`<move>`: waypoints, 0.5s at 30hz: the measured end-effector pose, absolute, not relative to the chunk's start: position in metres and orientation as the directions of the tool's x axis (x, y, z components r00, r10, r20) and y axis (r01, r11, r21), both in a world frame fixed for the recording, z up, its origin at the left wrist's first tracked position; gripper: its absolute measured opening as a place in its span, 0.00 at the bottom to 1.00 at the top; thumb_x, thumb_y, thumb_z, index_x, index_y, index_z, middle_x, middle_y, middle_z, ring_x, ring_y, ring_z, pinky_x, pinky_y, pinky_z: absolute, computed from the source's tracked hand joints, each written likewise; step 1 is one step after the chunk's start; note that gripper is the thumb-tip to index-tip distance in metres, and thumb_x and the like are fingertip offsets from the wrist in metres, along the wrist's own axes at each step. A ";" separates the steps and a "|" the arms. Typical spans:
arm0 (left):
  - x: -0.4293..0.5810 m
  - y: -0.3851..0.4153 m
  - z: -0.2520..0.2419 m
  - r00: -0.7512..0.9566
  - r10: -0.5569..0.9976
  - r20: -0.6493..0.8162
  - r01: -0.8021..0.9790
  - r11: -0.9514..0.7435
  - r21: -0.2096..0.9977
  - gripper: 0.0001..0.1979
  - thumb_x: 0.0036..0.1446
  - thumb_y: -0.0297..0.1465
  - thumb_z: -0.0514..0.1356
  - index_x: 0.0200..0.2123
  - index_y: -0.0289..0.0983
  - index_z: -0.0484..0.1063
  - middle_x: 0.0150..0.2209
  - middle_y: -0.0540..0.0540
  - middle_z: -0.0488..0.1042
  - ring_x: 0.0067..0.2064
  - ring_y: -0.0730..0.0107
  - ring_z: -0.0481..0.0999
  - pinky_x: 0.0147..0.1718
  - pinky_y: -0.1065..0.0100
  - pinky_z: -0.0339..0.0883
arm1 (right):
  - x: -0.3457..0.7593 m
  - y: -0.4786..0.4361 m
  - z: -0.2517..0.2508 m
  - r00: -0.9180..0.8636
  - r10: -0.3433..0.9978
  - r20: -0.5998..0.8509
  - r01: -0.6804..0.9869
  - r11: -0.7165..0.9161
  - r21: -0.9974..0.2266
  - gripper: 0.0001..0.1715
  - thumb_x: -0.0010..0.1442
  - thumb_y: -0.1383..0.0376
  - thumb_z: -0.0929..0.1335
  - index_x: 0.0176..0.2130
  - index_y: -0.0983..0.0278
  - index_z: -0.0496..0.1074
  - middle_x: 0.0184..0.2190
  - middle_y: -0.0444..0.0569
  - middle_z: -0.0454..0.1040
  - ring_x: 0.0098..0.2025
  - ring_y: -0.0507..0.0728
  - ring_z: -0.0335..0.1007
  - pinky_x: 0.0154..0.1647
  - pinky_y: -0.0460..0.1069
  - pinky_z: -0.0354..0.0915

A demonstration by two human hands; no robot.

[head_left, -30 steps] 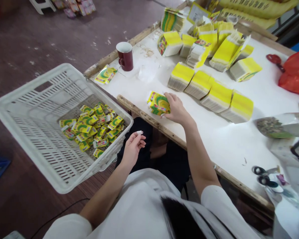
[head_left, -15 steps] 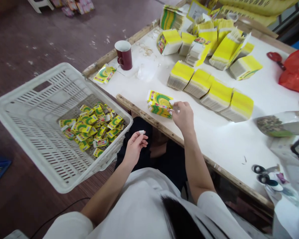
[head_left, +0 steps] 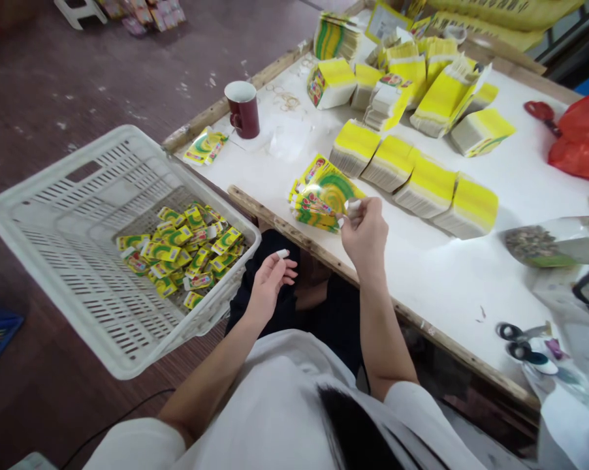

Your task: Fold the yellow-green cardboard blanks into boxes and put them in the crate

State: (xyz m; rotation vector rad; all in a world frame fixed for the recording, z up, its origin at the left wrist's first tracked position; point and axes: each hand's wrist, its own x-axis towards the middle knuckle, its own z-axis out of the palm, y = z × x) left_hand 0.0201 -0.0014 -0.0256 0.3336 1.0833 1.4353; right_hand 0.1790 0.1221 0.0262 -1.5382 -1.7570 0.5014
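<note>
My right hand (head_left: 367, 230), white covers on its fingertips, pinches the right corner of a flat yellow-and-green printed carton (head_left: 334, 190). That carton is raised at an angle over a small fanned pile of similar cartons (head_left: 314, 217) near the table's front edge. My left hand (head_left: 271, 279) hovers over my lap, between the basket and the table edge. Its fingers are loosely curled and apart, with a white cover on one fingertip, and nothing shows in them.
Left of me, a white plastic basket (head_left: 74, 261) holds many small yellow-green boxes (head_left: 179, 253). On the table (head_left: 422, 281) stand a maroon mug (head_left: 245, 114), a row of carton stacks (head_left: 387, 163), more stacks behind, scissors (head_left: 514, 339) and a red bag (head_left: 581, 140).
The top carton has swung up and tilted off the pile, and the pile now looks fanned. My right hand moved slightly right with its corner; my left hand shifted slightly right.
</note>
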 end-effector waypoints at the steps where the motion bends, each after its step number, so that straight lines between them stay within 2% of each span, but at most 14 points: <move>1: 0.019 0.003 -0.023 -0.232 0.905 -0.356 -0.638 0.134 0.758 0.28 0.44 0.48 0.74 0.45 0.39 0.76 0.39 0.45 0.81 0.35 0.71 0.80 0.32 0.71 0.72 | 0.176 0.108 0.029 -0.063 0.962 0.267 0.651 0.243 -0.719 0.10 0.58 0.66 0.66 0.41 0.57 0.61 0.36 0.48 0.75 0.34 0.60 0.72 0.38 0.54 0.68; 3: 0.018 0.011 -0.018 -0.293 0.911 -0.289 -0.650 0.032 0.760 0.29 0.45 0.52 0.72 0.45 0.41 0.75 0.46 0.44 0.81 0.43 0.64 0.81 0.38 0.66 0.76 | 0.167 0.081 0.030 -0.282 0.931 0.231 0.587 0.358 -0.726 0.10 0.57 0.69 0.66 0.40 0.58 0.62 0.35 0.48 0.74 0.35 0.60 0.73 0.38 0.54 0.68; 5: 0.018 0.018 -0.011 -0.359 0.903 -0.238 -0.616 -0.037 0.787 0.29 0.50 0.57 0.66 0.45 0.42 0.76 0.47 0.43 0.81 0.48 0.57 0.81 0.41 0.62 0.77 | 0.159 0.057 0.026 -0.486 0.859 0.161 0.477 0.415 -0.775 0.11 0.56 0.70 0.66 0.40 0.58 0.64 0.34 0.48 0.74 0.35 0.60 0.73 0.38 0.53 0.69; 7: 0.020 0.022 -0.006 -0.414 0.890 -0.191 -0.554 -0.080 0.829 0.29 0.54 0.60 0.61 0.46 0.43 0.76 0.45 0.42 0.82 0.51 0.53 0.80 0.40 0.59 0.77 | 0.153 0.042 0.018 -0.505 0.849 0.157 0.386 0.385 -0.839 0.11 0.56 0.69 0.67 0.40 0.58 0.64 0.34 0.47 0.74 0.34 0.58 0.72 0.37 0.52 0.69; 9: 0.024 0.020 -0.002 -0.451 0.878 -0.161 -0.511 -0.106 0.853 0.31 0.54 0.61 0.60 0.47 0.43 0.75 0.42 0.42 0.82 0.51 0.51 0.80 0.39 0.58 0.77 | 0.151 0.036 0.012 -0.422 0.888 0.181 0.322 0.334 -0.886 0.10 0.57 0.67 0.68 0.40 0.58 0.64 0.35 0.46 0.74 0.32 0.56 0.70 0.34 0.51 0.69; 11: 0.027 0.017 0.000 -0.465 0.871 -0.158 -0.502 -0.113 0.857 0.31 0.52 0.61 0.61 0.46 0.43 0.75 0.40 0.42 0.82 0.50 0.51 0.80 0.38 0.58 0.76 | 0.151 0.035 0.008 -0.380 0.909 0.173 0.269 0.287 -0.919 0.10 0.58 0.66 0.69 0.39 0.58 0.64 0.34 0.45 0.72 0.30 0.54 0.68 0.32 0.50 0.68; 15: 0.029 0.014 0.003 -0.399 0.896 -0.196 -0.549 -0.062 0.833 0.31 0.45 0.61 0.66 0.39 0.42 0.75 0.34 0.43 0.79 0.43 0.54 0.80 0.34 0.60 0.75 | 0.148 0.032 0.003 -0.469 0.880 0.077 0.183 0.182 -0.966 0.11 0.56 0.64 0.72 0.36 0.59 0.64 0.31 0.42 0.68 0.30 0.52 0.65 0.31 0.48 0.65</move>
